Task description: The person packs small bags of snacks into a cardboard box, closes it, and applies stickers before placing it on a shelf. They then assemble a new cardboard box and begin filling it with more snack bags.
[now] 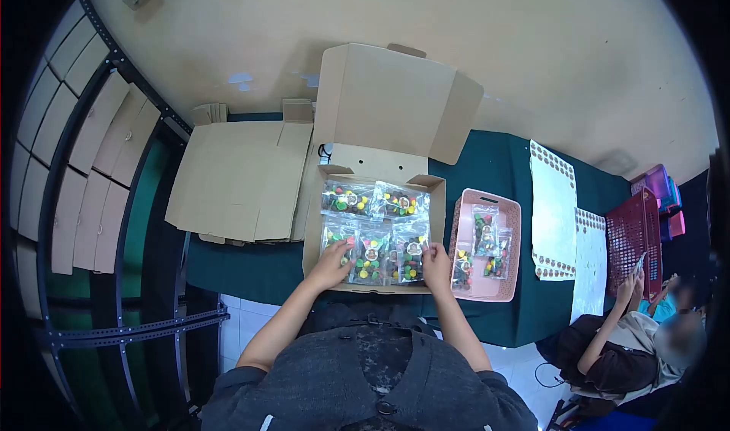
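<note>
An open cardboard box [374,288] lies before me with its lid raised against the wall. Several clear bags of colourful round candies fill it, two of them, such as the back left bag [348,200], along the rear and others in front. My left hand [331,267] is closed on the front left candy bag [339,233], its fingers over the bag's edge. At the box's right side, my right hand [436,268] pinches the edge of the front right candy bag [411,254]. Part of each gripped bag is hidden by my fingers.
Right of the box stands a pink basket [487,288] holding several candy bags. Flat cardboard boxes [236,172] are stacked at left, beside a metal shelf [129,335]. Sticker sheets [555,210] and a maroon basket [631,241] lie farther right, near a seated person [623,347].
</note>
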### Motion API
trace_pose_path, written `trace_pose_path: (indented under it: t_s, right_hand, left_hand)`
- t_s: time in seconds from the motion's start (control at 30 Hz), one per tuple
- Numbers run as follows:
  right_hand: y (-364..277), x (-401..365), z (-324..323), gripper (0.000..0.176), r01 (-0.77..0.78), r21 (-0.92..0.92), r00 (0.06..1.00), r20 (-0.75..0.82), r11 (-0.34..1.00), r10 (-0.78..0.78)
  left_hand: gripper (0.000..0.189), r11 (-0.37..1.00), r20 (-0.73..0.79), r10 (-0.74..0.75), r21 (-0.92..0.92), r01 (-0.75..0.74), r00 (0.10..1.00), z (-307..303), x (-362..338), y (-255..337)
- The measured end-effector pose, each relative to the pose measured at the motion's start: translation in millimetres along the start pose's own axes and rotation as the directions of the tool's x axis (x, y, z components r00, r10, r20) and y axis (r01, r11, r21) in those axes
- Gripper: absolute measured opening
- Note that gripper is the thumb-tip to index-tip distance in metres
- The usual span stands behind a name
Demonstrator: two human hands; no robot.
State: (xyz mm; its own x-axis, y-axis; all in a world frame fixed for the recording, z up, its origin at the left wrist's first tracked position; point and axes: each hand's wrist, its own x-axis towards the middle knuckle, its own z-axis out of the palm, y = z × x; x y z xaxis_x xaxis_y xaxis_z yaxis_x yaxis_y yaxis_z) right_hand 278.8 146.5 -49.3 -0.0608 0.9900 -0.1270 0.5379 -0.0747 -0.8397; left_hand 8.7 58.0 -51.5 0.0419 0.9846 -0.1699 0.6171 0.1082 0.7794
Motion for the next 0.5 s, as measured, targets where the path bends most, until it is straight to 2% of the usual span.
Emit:
trace_pose_path:
  t_s: [0.03, 0.1, 0.17, 0.2, 0.27, 0.3, 0.33, 0.37, 0.47, 0.5]
  right_hand:
    - [-16.3, -10.2, -1.3, 0.025, 0.016, -0.024, 0.999, -0.037, 1.000, -0.017]
    - [-27.9, -19.4, 0.6, 0.031, -0.013, -0.038, 1.000, -0.023, 0.999, 0.012]
    - [-24.2, -25.5, 4.5, 0.038, 0.024, -0.326, 0.999, -0.020, 0.945, -0.032]
    - [-40.9, -34.0, -0.6, 0.033, 0.097, -0.432, 0.988, -0.065, 0.897, -0.138]
    - [-51.0, -37.5, -10.9, 0.029, 0.110, -0.502, 0.991, -0.014, 0.858, -0.134]
    - [-52.0, -37.6, -13.7, 0.024, 0.120, -0.568, 0.992, 0.035, 0.814, -0.122]
    - [-51.9, -35.8, -15.1, 0.019, 0.149, -0.545, 0.982, -0.017, 0.825, -0.189]
    - [-53.1, -29.9, -17.4, 0.019, 0.151, -0.547, 0.981, -0.021, 0.823, -0.194]
    - [-48.4, 0.3, -27.3, 0.021, 0.176, -0.371, 0.974, -0.066, 0.912, -0.215]
    - [-42.7, 17.5, -29.7, 0.021, 0.181, -0.371, 0.972, -0.073, 0.911, -0.223]
  left_hand:
    - [0.043, 1.000, 0.002, -0.002, -0.002, 0.002, 1.000, 1.7, -4.1, 4.8]
    - [0.043, 0.992, -0.061, -0.011, 0.123, 0.018, 0.998, 4.5, -10.0, 14.5]
    - [0.043, 0.991, -0.041, -0.031, 0.131, 0.037, 0.999, 2.9, -12.1, 19.5]
    - [0.041, 0.988, -0.048, -0.019, 0.154, 0.026, 0.999, 1.9, -12.8, 20.8]
    - [0.039, 0.985, -0.057, -0.005, 0.175, 0.015, 0.998, -3.7, -11.5, 25.3]
    - [0.036, 0.999, -0.061, 0.013, 0.035, -0.011, 0.998, -10.0, -10.2, 28.4]
    - [0.033, 0.994, -0.068, 0.033, -0.106, -0.040, 0.997, -17.2, -7.6, 31.7]
    - [0.033, 0.993, -0.072, 0.039, -0.107, -0.047, 0.997, -26.1, -3.3, 35.0]
    - [0.021, 0.985, -0.345, 0.132, -0.061, -0.163, 0.929, -63.5, 13.6, 53.4]
    - [0.021, 0.983, -0.350, 0.141, -0.059, -0.172, 0.926, -73.5, 24.6, 50.0]
